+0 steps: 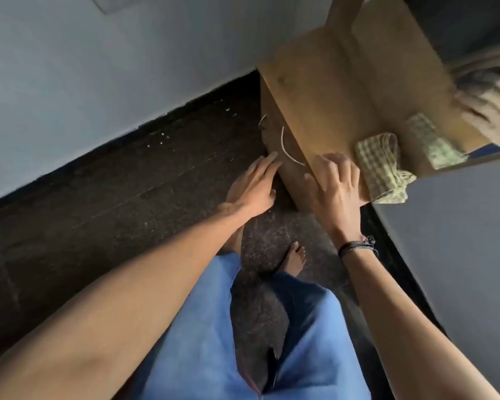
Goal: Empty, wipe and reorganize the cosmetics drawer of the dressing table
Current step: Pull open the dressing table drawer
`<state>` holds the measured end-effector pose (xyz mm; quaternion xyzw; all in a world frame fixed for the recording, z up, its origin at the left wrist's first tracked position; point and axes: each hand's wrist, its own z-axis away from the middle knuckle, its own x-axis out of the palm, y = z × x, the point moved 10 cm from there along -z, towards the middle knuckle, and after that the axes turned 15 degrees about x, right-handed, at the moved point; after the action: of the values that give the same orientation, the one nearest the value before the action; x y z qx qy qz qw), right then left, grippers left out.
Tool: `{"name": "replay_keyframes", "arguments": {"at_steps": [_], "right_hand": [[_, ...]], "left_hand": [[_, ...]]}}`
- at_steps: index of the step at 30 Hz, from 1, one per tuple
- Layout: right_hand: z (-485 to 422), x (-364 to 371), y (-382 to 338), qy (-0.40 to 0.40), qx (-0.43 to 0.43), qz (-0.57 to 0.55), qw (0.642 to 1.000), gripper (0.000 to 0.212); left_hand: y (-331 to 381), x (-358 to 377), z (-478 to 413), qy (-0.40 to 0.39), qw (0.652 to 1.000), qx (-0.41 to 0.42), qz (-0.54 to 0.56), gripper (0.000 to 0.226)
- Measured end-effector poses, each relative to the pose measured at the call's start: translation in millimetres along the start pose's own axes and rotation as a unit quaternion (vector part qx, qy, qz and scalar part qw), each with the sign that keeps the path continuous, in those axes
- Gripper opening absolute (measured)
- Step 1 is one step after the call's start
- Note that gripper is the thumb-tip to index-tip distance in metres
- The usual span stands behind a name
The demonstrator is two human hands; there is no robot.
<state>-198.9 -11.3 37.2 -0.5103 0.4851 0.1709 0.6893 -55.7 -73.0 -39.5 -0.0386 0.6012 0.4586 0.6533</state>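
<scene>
hands (251, 187) (337, 186) at dressing table (315, 90) (checked cloth (378, 168) beside)

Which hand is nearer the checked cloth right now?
Right. The right hand rests on the dressing table beside the checked cloth; the left hand is at the drawer front, farther left.

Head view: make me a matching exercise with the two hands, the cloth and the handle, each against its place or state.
Things: 1 left hand; 2 right hand; 3 checked cloth; 4 curved handle.
Places or states: A folded on the table top near the mirror; B fingers straight, at the wooden front; C resting on the top's front edge; D on the wooden front, ungripped.
Pairs: 1-B; 2-C; 3-A; 4-D.
</scene>
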Motion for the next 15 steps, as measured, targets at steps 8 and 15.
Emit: {"name": "replay_keyframes", "arguments": {"at_steps": [8,15], "right_hand": [[-9.6,19.7,17.6,0.102,0.0,0.01,0.995,0.04],[-5.8,21.7,17.7,0.099,-0.002,0.023,0.995,0.043]], "left_hand": [[-20.6,51.0,-47.9,0.111,0.991,0.071,-0.017,0.083],[-19.2,43.5,-61.9,0.211,0.968,0.102,-0.093,0.056]]}}
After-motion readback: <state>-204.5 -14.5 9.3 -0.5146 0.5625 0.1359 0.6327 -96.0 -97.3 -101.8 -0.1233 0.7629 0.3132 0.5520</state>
